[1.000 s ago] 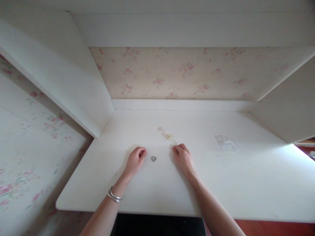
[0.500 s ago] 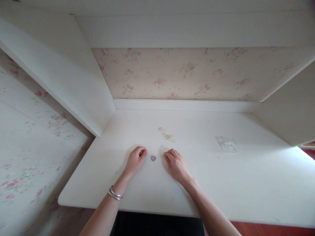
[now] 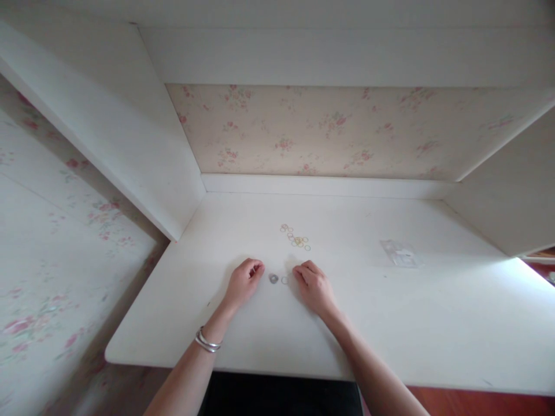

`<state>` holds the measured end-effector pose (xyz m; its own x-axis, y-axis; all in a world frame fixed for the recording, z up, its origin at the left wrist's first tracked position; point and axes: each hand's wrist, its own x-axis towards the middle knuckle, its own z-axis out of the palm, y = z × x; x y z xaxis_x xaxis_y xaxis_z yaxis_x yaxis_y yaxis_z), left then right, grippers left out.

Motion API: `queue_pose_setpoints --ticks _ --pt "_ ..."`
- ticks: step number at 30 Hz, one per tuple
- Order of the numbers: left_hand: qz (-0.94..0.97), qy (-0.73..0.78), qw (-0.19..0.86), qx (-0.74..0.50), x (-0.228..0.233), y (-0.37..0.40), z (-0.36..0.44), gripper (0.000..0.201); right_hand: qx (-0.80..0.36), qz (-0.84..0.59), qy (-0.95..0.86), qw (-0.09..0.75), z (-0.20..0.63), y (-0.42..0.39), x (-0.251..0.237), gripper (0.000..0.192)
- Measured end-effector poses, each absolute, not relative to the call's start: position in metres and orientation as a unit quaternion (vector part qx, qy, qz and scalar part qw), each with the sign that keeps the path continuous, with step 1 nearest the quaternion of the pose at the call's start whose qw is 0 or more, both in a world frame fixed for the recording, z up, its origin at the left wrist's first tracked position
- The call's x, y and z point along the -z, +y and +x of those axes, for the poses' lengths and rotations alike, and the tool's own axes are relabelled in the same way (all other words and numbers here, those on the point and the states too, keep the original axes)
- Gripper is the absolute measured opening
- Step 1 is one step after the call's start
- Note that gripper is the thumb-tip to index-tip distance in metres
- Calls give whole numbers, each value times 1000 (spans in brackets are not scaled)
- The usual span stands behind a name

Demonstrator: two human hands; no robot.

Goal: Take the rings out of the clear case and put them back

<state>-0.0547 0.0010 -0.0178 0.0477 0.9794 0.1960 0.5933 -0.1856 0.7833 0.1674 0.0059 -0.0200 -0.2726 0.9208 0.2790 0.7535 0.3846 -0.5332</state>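
White laminate desk top (image 3: 390, 323) is carrying everything. Small grey metal washer-like ring (image 3: 273, 278) is lying flat between the two hands, and a thin pale loop (image 3: 284, 279) is lying just beside it on its right, apart from the right fingertips (image 3: 298, 273). Too small to tell whether loop and grey ring are touching.

Left hand (image 3: 244, 283) is resting curled, fingers drawn together near the thumb, just left of the grey ring; cannot tell whether it is pinching anything. Right hand (image 3: 314, 284) is lying palm down, fingers loosely bent and close together, gripping nothing that shows. Silver bangle (image 3: 206, 341) is sitting on the left wrist.

Judgement: the work looks like moving loops one at a time from the scattered cluster of small gold and pale loops (image 3: 296, 238) farther back to the grey ring. Doing it well means pressing lightly with one fingertip and sliding along the surface, not pinching, so that neighbours are not being dragged along.

Clear plastic bag (image 3: 399, 253) is lying well to the right.

Versus half a second back: the thin loop is now showing beside the grey ring, where none showed. Right hand is sitting in nearly the same place.
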Motion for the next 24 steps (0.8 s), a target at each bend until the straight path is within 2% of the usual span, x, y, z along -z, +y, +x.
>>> queue_pose_setpoints --ticks 4,9,14,18,24 --pt "674 583 258 -372 19 1 -55 21 -100 -610 -743 257 186 31 23 30" --pt "674 580 258 -377 18 1 -55 22 -77 -621 -753 206 195 44 25 29" --pt "678 578 258 -375 19 1 -56 22 -117 -605 -757 218 196 40 23 25" --pt "681 579 260 -365 19 1 -55 22 -106 -589 -773 210 194 29 20 25" --pt "685 577 261 -360 19 1 -55 19 -130 -520 -808 245 169 -3 16 23"
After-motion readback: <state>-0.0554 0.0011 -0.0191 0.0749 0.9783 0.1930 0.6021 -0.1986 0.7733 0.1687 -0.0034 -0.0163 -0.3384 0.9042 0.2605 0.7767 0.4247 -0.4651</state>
